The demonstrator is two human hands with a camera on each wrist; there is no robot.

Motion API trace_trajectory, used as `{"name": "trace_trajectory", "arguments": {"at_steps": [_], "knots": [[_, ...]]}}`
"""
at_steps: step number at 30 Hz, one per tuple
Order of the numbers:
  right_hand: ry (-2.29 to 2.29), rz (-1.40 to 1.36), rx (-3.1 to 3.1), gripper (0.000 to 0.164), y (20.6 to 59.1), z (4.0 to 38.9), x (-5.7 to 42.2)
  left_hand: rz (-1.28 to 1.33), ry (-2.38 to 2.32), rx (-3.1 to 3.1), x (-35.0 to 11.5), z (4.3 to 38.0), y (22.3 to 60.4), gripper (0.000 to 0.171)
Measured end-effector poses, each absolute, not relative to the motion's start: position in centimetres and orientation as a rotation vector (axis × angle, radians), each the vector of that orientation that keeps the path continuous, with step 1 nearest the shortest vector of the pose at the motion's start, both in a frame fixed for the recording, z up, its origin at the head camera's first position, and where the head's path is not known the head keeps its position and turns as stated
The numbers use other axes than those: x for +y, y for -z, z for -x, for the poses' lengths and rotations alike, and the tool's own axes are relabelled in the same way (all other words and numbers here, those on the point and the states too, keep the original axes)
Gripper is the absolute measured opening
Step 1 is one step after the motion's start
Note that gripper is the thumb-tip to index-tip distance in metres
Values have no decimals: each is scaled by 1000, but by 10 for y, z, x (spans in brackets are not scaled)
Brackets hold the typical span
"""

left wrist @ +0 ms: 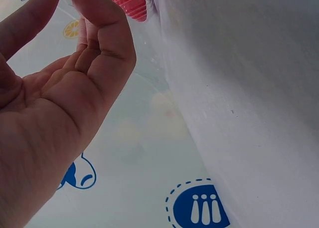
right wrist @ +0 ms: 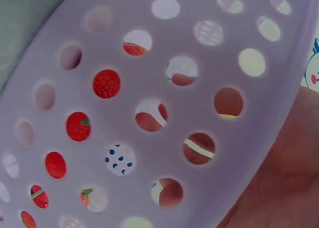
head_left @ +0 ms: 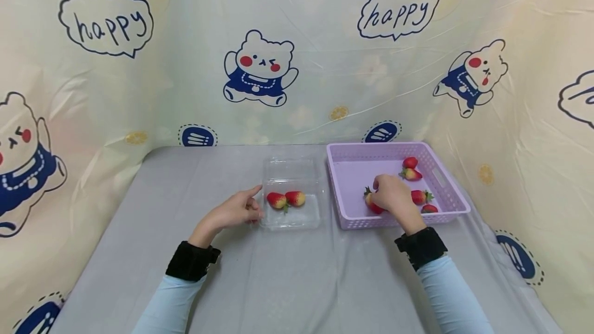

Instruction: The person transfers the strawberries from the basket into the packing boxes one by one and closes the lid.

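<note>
A clear plastic box [head_left: 301, 218] with its lid raised stands at mid-table, holding two strawberries [head_left: 295, 198]. My left hand [head_left: 235, 207] is at the box's left side, fingertips at its edge; in the left wrist view the hand [left wrist: 75, 88] has bent fingers, with a bit of clear plastic between the tips. Inside the lilac basket [head_left: 350, 161], my right hand [head_left: 392, 196] reaches down and grips a strawberry [head_left: 371, 201], which it partly covers. Through the basket's holes, the right wrist view shows parts of my fingers [right wrist: 172, 193] and red strawberries [right wrist: 106, 84].
Several more strawberries [head_left: 419, 197] lie along the basket's right half. The basket stands right of the box on a grey cloth [head_left: 287, 282]. Behind and beside the table hangs a printed curtain [head_left: 325, 66] with bears and lettering.
</note>
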State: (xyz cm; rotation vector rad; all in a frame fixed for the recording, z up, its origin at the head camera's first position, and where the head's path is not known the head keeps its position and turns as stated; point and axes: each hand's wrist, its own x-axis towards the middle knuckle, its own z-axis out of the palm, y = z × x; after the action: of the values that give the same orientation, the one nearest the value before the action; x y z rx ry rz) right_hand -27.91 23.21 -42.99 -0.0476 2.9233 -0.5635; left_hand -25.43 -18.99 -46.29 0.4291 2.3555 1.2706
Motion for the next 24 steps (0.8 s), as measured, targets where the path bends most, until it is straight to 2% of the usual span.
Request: {"name": "trace_trajectory", "arguments": {"at_steps": [24], "knots": [[551, 61, 2836, 31, 441, 280, 230, -436, -1277, 2357, -190, 255, 466, 81]]}}
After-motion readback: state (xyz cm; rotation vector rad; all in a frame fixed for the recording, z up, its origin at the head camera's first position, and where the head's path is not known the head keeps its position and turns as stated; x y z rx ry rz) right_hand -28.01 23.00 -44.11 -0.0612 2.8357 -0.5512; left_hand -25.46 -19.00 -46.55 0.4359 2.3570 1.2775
